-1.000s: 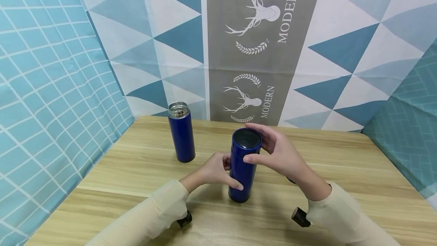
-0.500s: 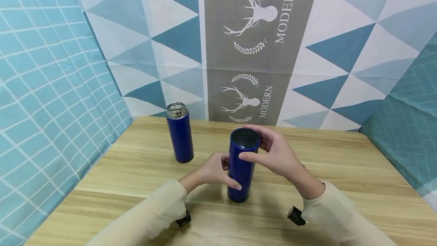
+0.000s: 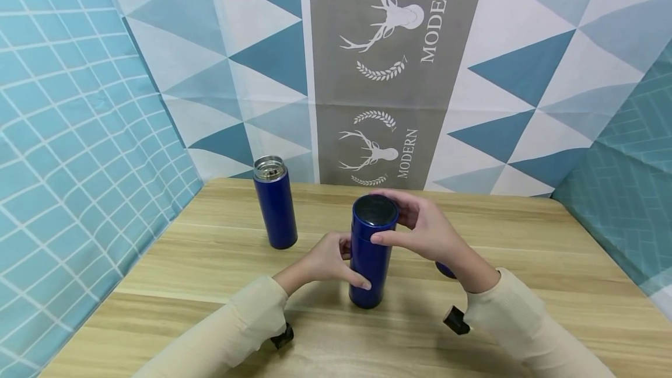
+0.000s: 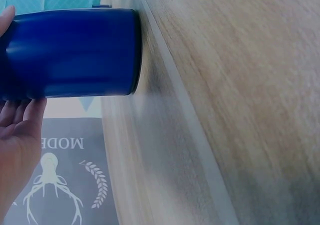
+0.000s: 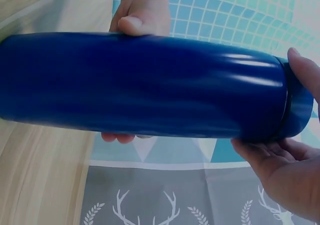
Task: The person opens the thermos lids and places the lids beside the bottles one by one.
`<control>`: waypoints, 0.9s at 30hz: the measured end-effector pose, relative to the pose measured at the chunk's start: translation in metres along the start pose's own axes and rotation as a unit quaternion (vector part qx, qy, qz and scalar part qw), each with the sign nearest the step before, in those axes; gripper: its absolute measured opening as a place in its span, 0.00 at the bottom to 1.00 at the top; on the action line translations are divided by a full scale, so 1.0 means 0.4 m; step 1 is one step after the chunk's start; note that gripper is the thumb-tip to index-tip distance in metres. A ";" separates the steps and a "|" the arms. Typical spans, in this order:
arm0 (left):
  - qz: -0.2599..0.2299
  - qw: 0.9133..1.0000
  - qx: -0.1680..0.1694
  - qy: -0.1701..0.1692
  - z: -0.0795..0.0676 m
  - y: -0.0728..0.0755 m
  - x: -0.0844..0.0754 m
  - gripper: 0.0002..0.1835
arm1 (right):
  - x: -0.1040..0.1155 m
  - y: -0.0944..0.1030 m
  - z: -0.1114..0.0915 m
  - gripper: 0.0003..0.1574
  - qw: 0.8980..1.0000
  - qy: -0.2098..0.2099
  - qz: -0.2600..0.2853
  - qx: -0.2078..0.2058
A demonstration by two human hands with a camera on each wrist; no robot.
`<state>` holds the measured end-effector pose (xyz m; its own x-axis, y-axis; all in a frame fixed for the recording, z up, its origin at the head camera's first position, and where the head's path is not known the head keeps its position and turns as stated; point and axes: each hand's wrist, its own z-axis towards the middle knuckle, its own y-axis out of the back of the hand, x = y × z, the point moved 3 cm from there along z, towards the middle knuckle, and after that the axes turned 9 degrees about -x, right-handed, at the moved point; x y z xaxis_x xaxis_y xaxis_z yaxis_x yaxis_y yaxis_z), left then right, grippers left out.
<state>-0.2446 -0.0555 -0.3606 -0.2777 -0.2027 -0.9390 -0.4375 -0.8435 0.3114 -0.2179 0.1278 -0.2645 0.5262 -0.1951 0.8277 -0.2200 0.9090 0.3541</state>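
The person's left grip curls around the lower body of a blue bottle, thumb across the near side, spread about as wide as the bottle itself. The right grip bends around its top, thumb in front and fingers behind, holding the cap. The bottle stands upright on the wooden surface, in front of the person. It is a tall, smooth cylinder in deep, glossy blue, with white streaks of reflected light near the top; a thin dark seam divides body from cap, the cap's round top is shiny black inside a blue rim, and a dark band rings the base. Behind it and to the left, apart, stands a second blue bottle, its silvery metal neck exposed. Another small blue object is mostly hidden by the right forearm. Beyond hangs a patterned cloth with triangles, white stag heads and the word "MODERN".
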 end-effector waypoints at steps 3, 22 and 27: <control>-0.001 1.000 0.001 -0.002 -0.001 0.001 0.000 0.33 | -0.002 0.003 0.004 0.39 1.000 0.004 0.005 0.012; -0.005 1.000 0.007 -0.004 -0.004 0.002 0.001 0.33 | -0.015 0.017 0.025 0.41 0.996 0.017 0.047 0.073; -0.001 1.000 0.006 -0.001 -0.003 0.002 0.001 0.33 | -0.020 0.021 0.031 0.41 0.995 0.021 0.045 0.084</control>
<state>-0.2441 -0.0569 -0.3609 -0.2782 -0.1996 -0.9395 -0.4486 -0.8379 0.3109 -0.2341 0.1322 -0.2626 0.5317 -0.0971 0.8414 -0.3996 0.8471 0.3502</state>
